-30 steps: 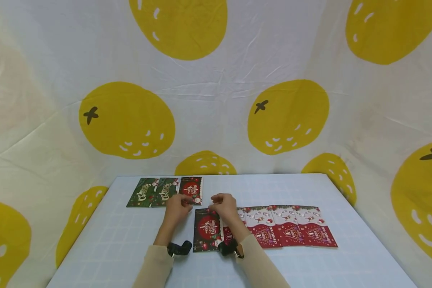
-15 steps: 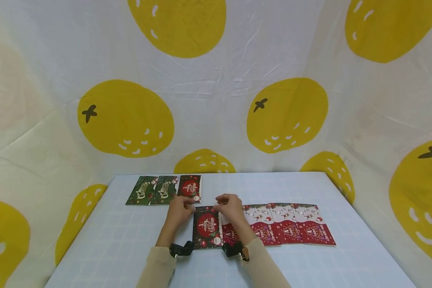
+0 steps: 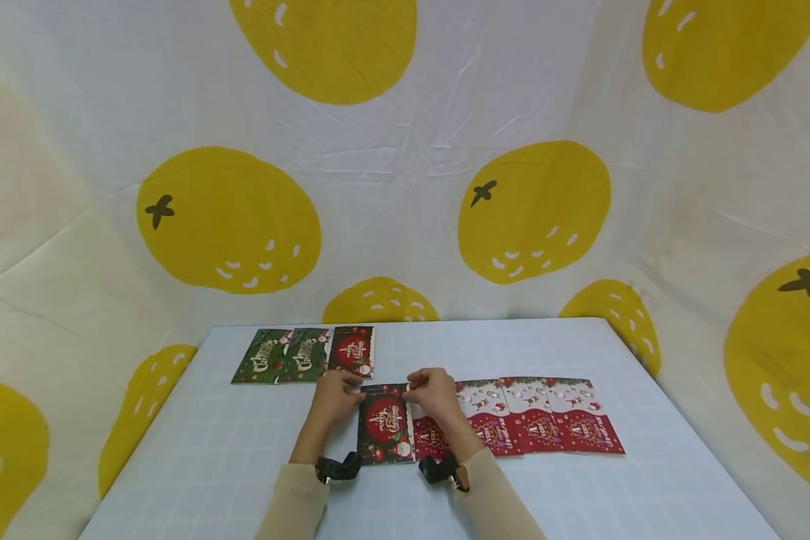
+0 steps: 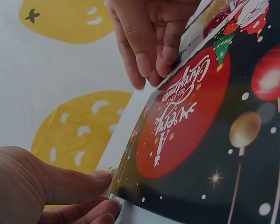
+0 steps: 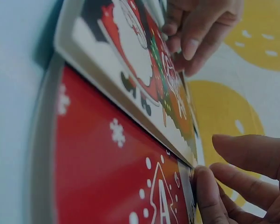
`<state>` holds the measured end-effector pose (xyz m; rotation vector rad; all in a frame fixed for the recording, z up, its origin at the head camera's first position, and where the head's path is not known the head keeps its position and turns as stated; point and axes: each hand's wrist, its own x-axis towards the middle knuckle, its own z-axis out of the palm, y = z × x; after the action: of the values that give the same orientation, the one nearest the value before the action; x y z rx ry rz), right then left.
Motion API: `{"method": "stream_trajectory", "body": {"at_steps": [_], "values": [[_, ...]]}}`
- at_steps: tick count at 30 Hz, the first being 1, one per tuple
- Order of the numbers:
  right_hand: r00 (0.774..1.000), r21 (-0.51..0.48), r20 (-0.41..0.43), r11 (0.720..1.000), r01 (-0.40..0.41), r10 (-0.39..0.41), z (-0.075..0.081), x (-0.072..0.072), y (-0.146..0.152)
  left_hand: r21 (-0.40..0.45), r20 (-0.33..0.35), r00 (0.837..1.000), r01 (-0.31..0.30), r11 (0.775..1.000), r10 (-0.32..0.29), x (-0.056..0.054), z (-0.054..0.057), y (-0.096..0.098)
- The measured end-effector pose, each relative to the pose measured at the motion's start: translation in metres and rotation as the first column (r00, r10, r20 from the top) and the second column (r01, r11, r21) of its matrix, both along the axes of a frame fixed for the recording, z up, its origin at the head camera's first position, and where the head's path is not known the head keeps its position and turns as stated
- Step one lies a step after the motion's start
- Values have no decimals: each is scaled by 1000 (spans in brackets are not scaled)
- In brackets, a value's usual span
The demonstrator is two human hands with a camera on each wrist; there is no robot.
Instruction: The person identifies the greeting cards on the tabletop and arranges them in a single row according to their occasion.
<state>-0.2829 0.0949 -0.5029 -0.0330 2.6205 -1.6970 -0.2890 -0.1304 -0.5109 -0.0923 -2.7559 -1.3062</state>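
A dark Christmas card (image 3: 385, 427) with a red circle lies before me, its right side overlapping a red-and-white Christmas card (image 3: 429, 439). Layered edges show along its top. At its top left corner, my left hand (image 3: 335, 396) touches the edge with thumb and fingertips. My right hand (image 3: 434, 391) is at the top right corner; fingertips meet the edge, while the thumb stands apart in the right wrist view. The left wrist view shows the dark card (image 4: 191, 126) close up, with the left thumb (image 4: 79, 182) beside its corner.
More red-and-white cards (image 3: 583, 420) overlap in a row to the right. Farther back on the left lie two green cards (image 3: 263, 356) and another dark card (image 3: 352, 351). A pale checked cloth covers the table (image 3: 196, 465); a fruit-patterned curtain (image 3: 385, 225) rises behind it.
Both hands have closed in on the top corners of the near dark card, the left to its left corner and the right to its right. The head view has shifted slightly.
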Motion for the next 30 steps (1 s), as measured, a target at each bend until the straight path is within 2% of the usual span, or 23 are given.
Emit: {"method": "stream_trajectory", "body": {"at_steps": [20,30], "values": [[999,59,-38,998,11,-8,-5,4,-4,16,1,1000,17,1000,-17,2,0,2],[999,59,-53,998,14,-11,-6,2,-5,100,27,1000,-14,995,11,2,0,6]]}}
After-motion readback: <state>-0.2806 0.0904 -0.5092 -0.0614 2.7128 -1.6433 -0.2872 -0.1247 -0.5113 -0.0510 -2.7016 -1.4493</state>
